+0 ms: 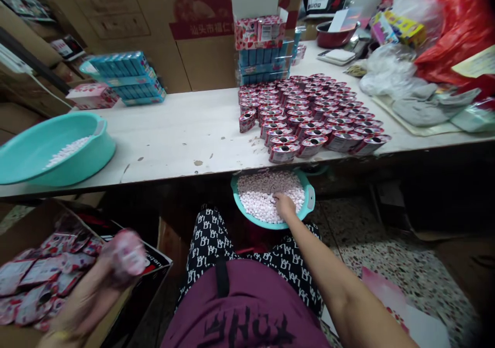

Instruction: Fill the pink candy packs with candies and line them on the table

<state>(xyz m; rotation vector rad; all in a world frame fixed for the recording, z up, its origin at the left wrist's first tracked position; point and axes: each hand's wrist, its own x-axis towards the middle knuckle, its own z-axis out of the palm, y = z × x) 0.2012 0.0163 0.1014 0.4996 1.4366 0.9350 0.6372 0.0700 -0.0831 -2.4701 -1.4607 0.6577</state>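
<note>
My left hand is closed around a small pink-and-red packet, blurred by motion, above the edge of a cardboard box. Inside that box lie several similar pink packets. A turquoise basin full of small white tablets sits between my knees, just under the table's edge. My right hand reaches into it, fingers curled together among the tablets and fingertips partly hidden. On the table, many pink-and-red packets stand upright in close rows, their round dark openings facing up.
A second turquoise basin with white tablets stands at the left on the white table. Behind are blue boxed packs, stacked cartons and a large cardboard box. Plastic bags and a dark red bowl occupy the right.
</note>
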